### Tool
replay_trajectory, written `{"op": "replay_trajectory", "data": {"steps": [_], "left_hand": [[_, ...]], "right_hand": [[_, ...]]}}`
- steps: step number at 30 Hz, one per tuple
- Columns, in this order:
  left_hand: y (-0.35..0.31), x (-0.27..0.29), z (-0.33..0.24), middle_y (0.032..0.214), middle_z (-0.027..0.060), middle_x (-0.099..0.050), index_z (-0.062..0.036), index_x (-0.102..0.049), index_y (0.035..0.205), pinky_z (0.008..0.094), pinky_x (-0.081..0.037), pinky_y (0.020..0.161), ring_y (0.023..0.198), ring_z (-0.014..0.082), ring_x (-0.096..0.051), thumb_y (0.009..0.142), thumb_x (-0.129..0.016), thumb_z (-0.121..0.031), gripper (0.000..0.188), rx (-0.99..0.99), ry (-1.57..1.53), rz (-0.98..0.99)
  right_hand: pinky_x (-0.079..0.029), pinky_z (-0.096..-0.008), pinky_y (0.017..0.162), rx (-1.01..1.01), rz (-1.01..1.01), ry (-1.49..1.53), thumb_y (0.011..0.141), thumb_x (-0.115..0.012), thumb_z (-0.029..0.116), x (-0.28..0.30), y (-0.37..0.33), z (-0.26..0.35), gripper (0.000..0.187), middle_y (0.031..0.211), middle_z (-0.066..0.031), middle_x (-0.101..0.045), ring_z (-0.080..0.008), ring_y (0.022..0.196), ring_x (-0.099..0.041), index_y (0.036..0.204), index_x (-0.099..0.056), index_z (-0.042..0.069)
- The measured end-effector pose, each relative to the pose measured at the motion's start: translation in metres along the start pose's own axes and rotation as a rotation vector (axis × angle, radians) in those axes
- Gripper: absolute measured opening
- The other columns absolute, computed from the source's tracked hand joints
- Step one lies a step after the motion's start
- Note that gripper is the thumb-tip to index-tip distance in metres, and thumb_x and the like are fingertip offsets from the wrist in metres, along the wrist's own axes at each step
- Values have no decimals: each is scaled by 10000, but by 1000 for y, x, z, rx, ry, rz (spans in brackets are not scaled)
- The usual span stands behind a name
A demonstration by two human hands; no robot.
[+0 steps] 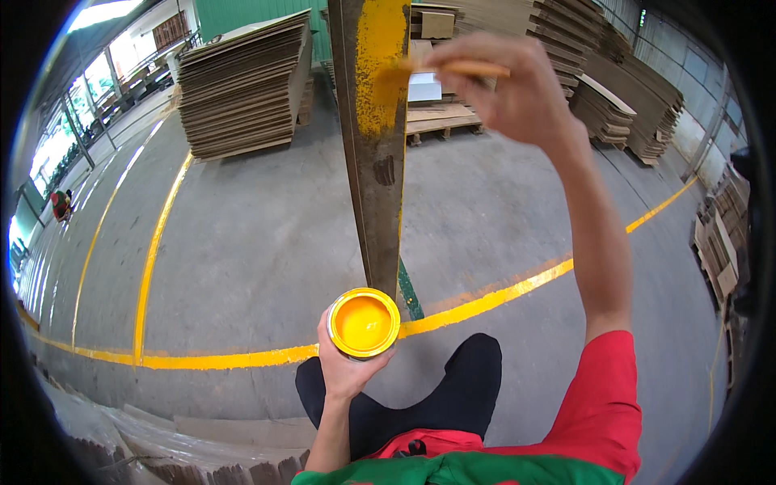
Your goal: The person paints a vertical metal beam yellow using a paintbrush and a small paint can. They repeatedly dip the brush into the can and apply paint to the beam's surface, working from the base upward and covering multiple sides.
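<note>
My left hand is wrapped round an open can of yellow paint, held upright low in front of me. Raised at the upper right, my right hand grips a paintbrush by its light wooden handle. The bristles, smeared by motion, touch the face of a steel post standing straight ahead. Yellow paint covers the upper part of that face, with a ragged lower edge. Below it the metal is bare and brownish grey, with one dark patch.
Tall stacks of flat cardboard stand at the back left and back right. A wooden pallet lies behind the post. Yellow lines cross the grey floor. Plastic-wrapped sheets sit at the lower left; another person is far left.
</note>
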State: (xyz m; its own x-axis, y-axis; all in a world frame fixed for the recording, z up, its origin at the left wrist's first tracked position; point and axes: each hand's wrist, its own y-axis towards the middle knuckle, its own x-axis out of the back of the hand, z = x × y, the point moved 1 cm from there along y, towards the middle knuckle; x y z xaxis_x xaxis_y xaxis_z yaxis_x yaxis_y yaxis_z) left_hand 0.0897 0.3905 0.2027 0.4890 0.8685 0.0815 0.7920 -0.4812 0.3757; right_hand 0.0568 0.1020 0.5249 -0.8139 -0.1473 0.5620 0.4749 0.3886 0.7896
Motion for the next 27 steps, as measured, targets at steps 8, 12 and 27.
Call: {"op": "replay_trajectory", "data": {"steps": [8,12,27], "left_hand": [[-20,6,-21,1378,134,-571,4,-375,1490,396,-441,1142,1301,248,-573,593,-994,-129,1097,13,-44,50],[-26,12,-25,1381,137,-576,10,-360,1495,402,-447,1144,1297,253,-582,595,-992,-119,1107,-34,18,25],[-30,7,-27,1386,139,-578,7,-372,1490,403,-444,1142,1305,254,-579,597,-995,-128,1098,-23,25,5]], "right_hand": [[-605,-341,770,120,-80,-202,851,-765,-5,-12,-21,0,324,1089,-89,-771,-238,937,-742,1164,-751,77],[-602,-380,849,80,11,-15,812,-737,-45,-73,-92,25,389,1162,-105,-750,-286,1018,-716,1180,-719,81],[-591,-323,702,202,-223,-121,856,-753,-20,0,29,-1,187,975,-112,-785,-258,820,-752,1038,-764,23]]}}
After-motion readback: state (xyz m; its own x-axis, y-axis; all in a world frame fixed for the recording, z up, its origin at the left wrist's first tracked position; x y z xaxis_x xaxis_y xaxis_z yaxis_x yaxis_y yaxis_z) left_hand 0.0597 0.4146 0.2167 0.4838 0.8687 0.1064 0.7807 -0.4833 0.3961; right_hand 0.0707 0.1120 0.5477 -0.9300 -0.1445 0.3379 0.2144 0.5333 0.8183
